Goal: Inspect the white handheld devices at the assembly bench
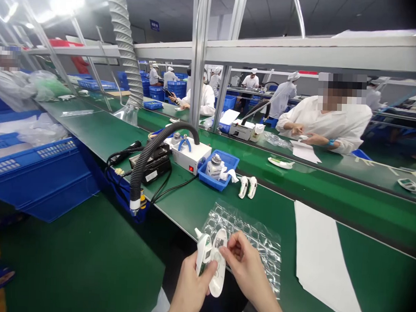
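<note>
My left hand (194, 283) holds a white ear thermometer (203, 253) with a pointed probe tip, its housing split open lengthwise. The loose white shell half (218, 279) stands beside the body, its hollow inner side towards me, with my left thumb pressed on it. Close against that shell's right edge, my right hand (247, 262) has thumb and fingers pinched together; whatever is between them is hidden. Beneath and behind my hands lies a clear plastic blister tray (266, 237) with square pockets. Two white thermometer parts (248, 187) sit side by side further back.
A blue bin (224, 184) holds a metal-capped bottle and tissue. Left of it are a white box (191, 156) with a red switch, blue cutters and a black flexible hose (139, 172). White paper sheets (319, 251) lie right. Across the green belt (316, 191) a co-worker (327, 119) handles a part.
</note>
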`<state>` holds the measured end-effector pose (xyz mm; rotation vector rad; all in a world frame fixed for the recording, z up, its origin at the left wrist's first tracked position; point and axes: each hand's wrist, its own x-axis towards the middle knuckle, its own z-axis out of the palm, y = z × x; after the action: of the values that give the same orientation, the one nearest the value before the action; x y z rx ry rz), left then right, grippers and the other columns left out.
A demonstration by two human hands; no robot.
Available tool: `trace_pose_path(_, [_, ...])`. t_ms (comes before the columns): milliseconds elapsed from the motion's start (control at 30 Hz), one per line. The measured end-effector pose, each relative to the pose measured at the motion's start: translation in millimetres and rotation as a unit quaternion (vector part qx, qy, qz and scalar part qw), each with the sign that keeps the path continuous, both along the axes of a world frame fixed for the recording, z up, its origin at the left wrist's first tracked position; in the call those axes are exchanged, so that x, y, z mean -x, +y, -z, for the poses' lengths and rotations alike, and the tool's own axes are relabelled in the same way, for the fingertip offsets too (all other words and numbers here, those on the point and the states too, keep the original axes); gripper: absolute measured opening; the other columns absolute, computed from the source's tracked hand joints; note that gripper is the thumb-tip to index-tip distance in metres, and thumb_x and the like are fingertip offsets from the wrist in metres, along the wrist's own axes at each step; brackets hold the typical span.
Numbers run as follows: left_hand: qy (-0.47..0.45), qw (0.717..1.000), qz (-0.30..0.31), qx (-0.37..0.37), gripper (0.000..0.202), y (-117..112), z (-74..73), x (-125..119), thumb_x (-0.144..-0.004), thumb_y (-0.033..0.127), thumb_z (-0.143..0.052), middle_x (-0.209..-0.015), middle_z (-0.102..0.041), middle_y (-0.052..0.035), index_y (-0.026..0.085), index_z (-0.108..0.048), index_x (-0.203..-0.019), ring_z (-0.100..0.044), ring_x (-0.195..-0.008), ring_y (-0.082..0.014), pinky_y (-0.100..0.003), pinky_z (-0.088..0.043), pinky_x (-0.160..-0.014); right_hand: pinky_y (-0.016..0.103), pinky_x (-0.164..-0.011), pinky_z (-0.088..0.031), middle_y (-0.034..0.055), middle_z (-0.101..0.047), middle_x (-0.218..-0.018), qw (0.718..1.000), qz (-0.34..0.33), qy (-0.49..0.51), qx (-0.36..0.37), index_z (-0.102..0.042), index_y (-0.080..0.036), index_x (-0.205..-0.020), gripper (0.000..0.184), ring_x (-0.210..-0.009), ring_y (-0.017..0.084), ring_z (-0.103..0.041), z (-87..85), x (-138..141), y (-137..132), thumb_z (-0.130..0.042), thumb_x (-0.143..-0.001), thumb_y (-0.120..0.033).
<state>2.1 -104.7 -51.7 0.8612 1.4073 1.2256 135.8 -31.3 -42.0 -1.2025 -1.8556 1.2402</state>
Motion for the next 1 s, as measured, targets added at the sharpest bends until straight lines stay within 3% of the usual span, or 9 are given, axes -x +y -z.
trace_pose_path(167, [0.013, 0.999, -0.041, -0.003, 0.030, -16.9, 0.6, 27.5, -0.082, 0.044, -0.059, -0.058, -0.052, 0.0019, 0.014, -0.063, -0.081, -0.039, -0.048, -0.0088, -0.020, -0.033, -0.045, 0.025, -0.056, -0.036, -0.0056, -0.042, -0.067, 0.998, -0.059, 0.017, 0.006, -0.036, -0.024, -0.077, 0.021, -0.058, 0.013, -0.043, 4.8, 36.4, -0.6, -0.052, -0.087, -0.032])
trace_pose_path(433, [0.006, 0.987, -0.158, 0.031, 0.031, -39.7, 22.2, 73.2, -0.080, 0.045, -0.061, -0.053, -0.049, 0.0032, 0.014, -0.058, -0.075, -0.039, -0.043, -0.0087, -0.021, -0.031, -0.041, 0.025, -0.058, -0.041, -0.0054, -0.046, -0.069, 0.992, -0.116, 0.052, 0.018, -0.038, -0.023, -0.083, 0.014, -0.060, 0.013, -0.049, 13.3, 107.9, -14.9, -0.051, -0.085, -0.024])
trace_pose_path(700, [0.017, 0.981, -0.190, 0.030, 0.033, -54.0, 25.3, 96.3, -0.079, 0.046, -0.061, -0.052, -0.049, 0.0038, 0.014, -0.059, -0.074, -0.038, -0.044, -0.0084, -0.021, -0.031, -0.042, 0.022, -0.052, -0.038, -0.0070, -0.047, -0.062, 0.986, -0.114, 0.099, 0.069, -0.042, -0.022, -0.076, 0.023, -0.053, 0.011, -0.045, 25.9, 140.7, -19.3, -0.064, -0.078, -0.030])
trace_pose_path(833, [-0.024, 0.970, -0.239, 0.020, 0.035, -50.6, 32.6, 109.3, -0.073, 0.047, -0.069, -0.049, -0.050, 0.0038, 0.014, -0.059, -0.068, -0.039, -0.042, -0.0080, -0.020, -0.030, -0.041, 0.021, -0.043, -0.036, -0.0048, -0.052, -0.061, 0.967, -0.092, 0.168, 0.169, -0.049, -0.020, -0.083, 0.032, -0.048, 0.011, -0.049, 43.9, 162.0, -26.8, -0.068, -0.074, -0.044])
trace_pose_path(1000, [-0.067, 0.936, -0.345, 0.019, 0.045, -39.6, 52.9, 137.9, -0.067, 0.058, -0.069, -0.042, -0.044, 0.0081, 0.016, -0.058, -0.079, -0.037, -0.036, -0.0069, -0.018, -0.025, -0.036, 0.023, -0.036, -0.037, -0.0014, -0.055, -0.047, 0.910, -0.174, 0.198, 0.319, -0.056, -0.015, -0.072, 0.050, -0.033, 0.011, -0.047, 67.4, 218.7, -33.2, -0.062, -0.071, -0.065])
